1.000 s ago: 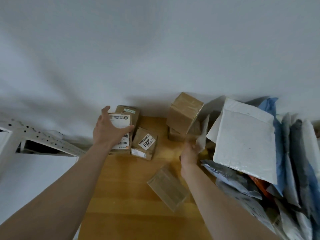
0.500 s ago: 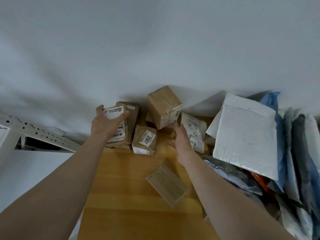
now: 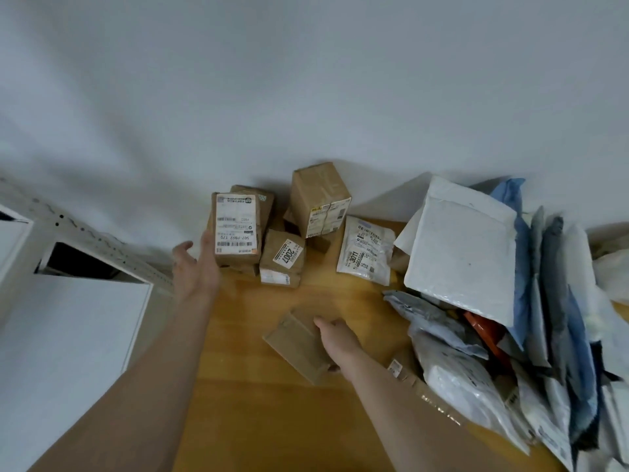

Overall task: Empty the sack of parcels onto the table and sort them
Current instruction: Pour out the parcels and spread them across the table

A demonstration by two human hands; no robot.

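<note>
Several brown cardboard parcels stand against the wall on the wooden table (image 3: 252, 410): a labelled box (image 3: 236, 226), a small box marked 2007 (image 3: 284, 257) and a tall box (image 3: 320, 199). My left hand (image 3: 195, 267) hangs open beside the labelled box, one fingertip at its left side. A flat brown box (image 3: 296, 345) lies nearer me; my right hand (image 3: 337, 338) lies over its right end, fingers on top and thumb curled at its near edge. A white bag marked 3011 (image 3: 366, 253) lies to the right of the boxes.
A heap of soft mailers (image 3: 558, 335) fills the table's right side, topped by a large white bubble mailer (image 3: 459, 247). A white perforated metal shelf frame (image 3: 85, 240) stands beyond the table's left edge. The grey wall rises right behind the boxes.
My right hand has pulled back from the tall box by the wall and come down on the flat brown box. My left hand has let go of the labelled box and slid to its left.
</note>
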